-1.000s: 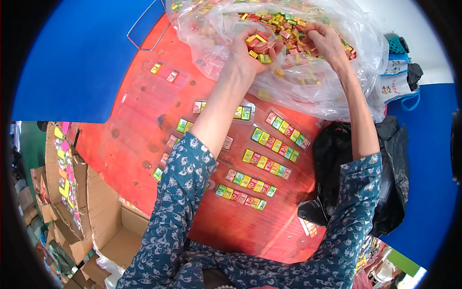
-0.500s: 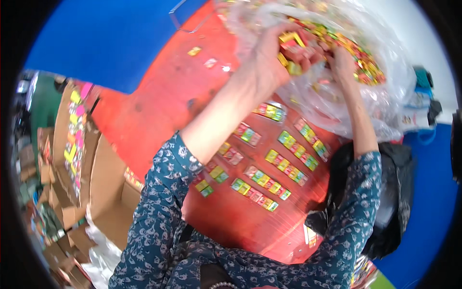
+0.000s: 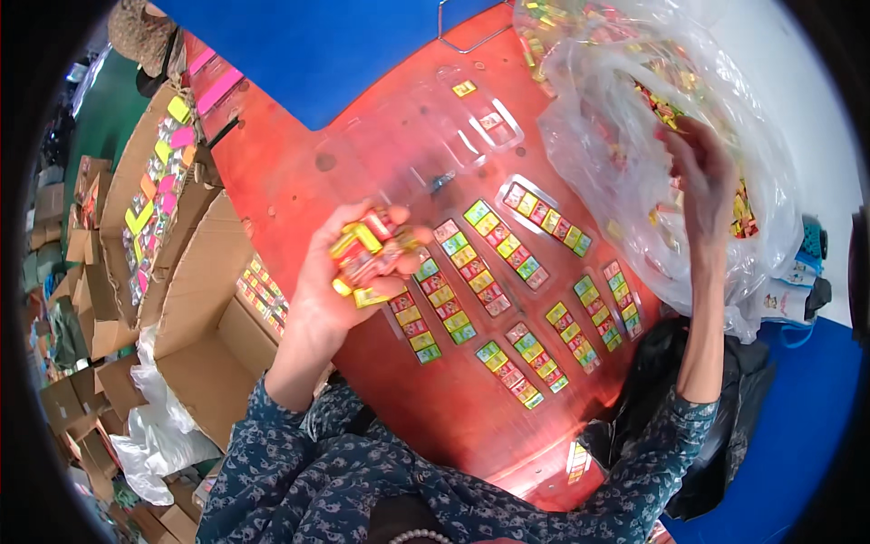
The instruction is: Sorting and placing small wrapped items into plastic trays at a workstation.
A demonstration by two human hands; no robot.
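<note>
My left hand (image 3: 349,272) is palm up over the left part of the red table, fingers curled round a heap of small wrapped sweets (image 3: 364,243) in yellow and red wrappers. My right hand (image 3: 705,172) is at the mouth of a big clear plastic bag (image 3: 594,118), its fingers bent and apart, slightly blurred; I see nothing held in them. More wrapped sweets (image 3: 745,213) show inside the bag. Between my arms, several narrow clear trays (image 3: 503,243) hold rows of red, yellow and green sweets. Farther back, a clear tray (image 3: 504,111) carries only two sweets.
Other clear trays (image 3: 385,145) lie at the back of the red table (image 3: 281,181). Open cardboard boxes (image 3: 195,335) stand at the left, one with colourful packs (image 3: 149,218). A black plastic bag (image 3: 652,372) sits beside my right arm. A metal wire frame (image 3: 471,41) is at the far edge.
My left hand has come away from the clear bag, toward me and left, carrying the handful of sweets. My right hand has stayed by the bag. The view has shifted.
</note>
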